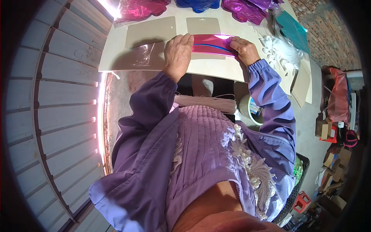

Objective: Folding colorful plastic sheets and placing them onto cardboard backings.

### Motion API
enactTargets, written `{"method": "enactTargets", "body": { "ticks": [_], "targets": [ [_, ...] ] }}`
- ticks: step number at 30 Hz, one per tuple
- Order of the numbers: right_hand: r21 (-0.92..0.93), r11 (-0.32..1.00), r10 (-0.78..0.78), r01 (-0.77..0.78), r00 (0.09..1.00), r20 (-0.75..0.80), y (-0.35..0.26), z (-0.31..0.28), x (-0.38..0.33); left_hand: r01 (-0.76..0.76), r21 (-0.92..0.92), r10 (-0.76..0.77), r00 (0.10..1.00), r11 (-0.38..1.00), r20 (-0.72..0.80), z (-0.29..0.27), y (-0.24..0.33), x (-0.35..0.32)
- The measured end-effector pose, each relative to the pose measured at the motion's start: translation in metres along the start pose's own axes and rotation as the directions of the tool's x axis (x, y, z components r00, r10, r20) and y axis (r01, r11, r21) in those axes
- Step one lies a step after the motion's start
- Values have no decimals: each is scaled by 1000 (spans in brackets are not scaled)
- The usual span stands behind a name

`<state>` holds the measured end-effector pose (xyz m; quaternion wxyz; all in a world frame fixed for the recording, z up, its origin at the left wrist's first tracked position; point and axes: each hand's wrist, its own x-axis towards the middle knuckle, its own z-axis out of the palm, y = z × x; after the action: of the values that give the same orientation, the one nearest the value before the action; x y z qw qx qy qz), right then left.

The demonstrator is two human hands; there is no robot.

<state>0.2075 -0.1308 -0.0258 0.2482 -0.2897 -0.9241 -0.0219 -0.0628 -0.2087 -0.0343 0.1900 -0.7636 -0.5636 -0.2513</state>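
Observation:
A shiny magenta foil strip (pixel 212 40) with a thin blue line along it stretches between my two hands, above the near edge of the table. At its left end my left hand (pixel 178 53) is closed on it, fingers together. My right hand (pixel 245 50) grips the other end, thumb and fingers bent round it. A grey-beige card (pixel 203 24) with a small cut-out lies just beyond the strip. Clear plastic film (pixel 144 55) rests beside my left hand, near a larger grey-beige card (pixel 151 31). What lies under my palms is hidden.
Glossy foil pieces in pink (pixel 143 8), blue (pixel 198 4) and purple (pixel 245 9) line the table's far side. At the right are a teal packet (pixel 293 31), a white tangled bundle (pixel 281 50) and stacked cards (pixel 300 84). A pale bucket (pixel 247 110) stands below the edge.

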Motion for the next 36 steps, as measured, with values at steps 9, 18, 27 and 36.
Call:
{"method": "enactTargets", "body": {
  "ticks": [9,18,27,36],
  "targets": [
    [-159,987,36,-34,999,13,-7,2,-12,103,15,-104,985,995,138,-6,13,6],
    [-121,992,28,-29,1000,-7,-13,0,-16,-68,-299,100,991,952,94,5,63,48],
    [-118,993,2,-5,1000,-24,-25,-11,-7,9,-326,126,913,945,388,12,57,42],
    [-116,993,18,-26,997,-71,-23,1,-7,-1,-297,122,913,955,388,21,51,41]
  ]
}}
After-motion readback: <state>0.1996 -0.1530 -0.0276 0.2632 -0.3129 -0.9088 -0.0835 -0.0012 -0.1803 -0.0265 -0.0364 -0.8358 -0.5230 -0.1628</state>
